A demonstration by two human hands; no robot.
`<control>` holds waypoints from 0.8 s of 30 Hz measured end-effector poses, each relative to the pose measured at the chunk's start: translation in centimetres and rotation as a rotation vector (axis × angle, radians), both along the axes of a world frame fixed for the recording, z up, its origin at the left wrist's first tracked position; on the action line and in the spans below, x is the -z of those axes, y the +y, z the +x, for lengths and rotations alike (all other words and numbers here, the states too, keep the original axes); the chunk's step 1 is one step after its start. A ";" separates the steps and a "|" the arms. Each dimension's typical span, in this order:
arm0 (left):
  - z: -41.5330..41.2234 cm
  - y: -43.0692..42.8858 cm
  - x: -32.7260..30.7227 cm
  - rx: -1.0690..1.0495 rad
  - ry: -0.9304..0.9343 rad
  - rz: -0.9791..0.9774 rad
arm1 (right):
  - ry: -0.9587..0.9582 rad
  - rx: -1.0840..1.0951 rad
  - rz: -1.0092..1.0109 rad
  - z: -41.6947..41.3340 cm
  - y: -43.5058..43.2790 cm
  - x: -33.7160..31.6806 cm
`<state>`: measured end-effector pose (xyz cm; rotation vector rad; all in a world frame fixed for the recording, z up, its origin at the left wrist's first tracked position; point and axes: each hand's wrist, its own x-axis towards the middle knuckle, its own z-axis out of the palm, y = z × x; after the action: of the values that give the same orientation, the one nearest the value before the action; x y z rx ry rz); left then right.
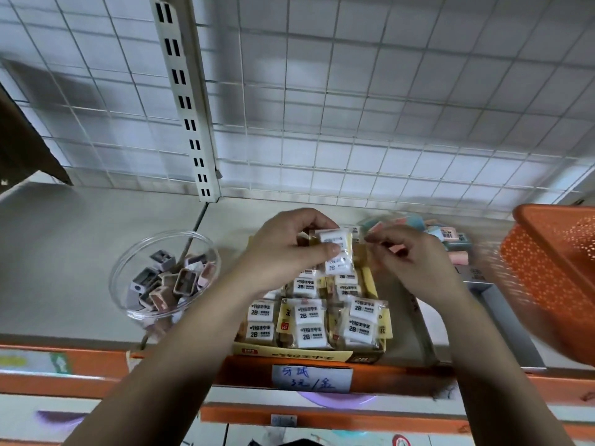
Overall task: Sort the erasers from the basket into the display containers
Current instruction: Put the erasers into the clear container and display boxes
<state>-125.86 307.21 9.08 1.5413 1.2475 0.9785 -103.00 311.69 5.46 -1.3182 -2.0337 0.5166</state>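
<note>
Label (311,378), 6 o'clock, under your box (309,355). Left hand (289,249) pinches an eraser pack (336,252) above the box's 12 o'clock end, likely to slot it there. Right hand (415,259), at the pack's 3 o'clock: curled, grip unclear. Basket (547,226) further toward 3.

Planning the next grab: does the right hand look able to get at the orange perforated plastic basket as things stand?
Probably yes. The orange perforated plastic basket sits just right of the right hand, with only low pastel erasers between them; its inside is blurred.
</note>
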 end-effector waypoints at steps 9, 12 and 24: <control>2.9 1.0 1.2 0.138 0.250 -0.093 | 0.053 -0.031 -0.026 0.7 -0.3 1.4; 3.7 1.2 1.2 0.158 0.330 -0.093 | 0.081 -0.044 -0.039 0.8 -0.1 1.6; 3.8 0.9 1.3 0.056 0.743 0.166 | 0.091 -0.045 -0.024 0.9 0.5 2.5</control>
<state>-122.04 308.11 7.76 2.1639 1.6304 0.4761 -102.05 312.19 2.95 -1.2425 -1.9916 0.6125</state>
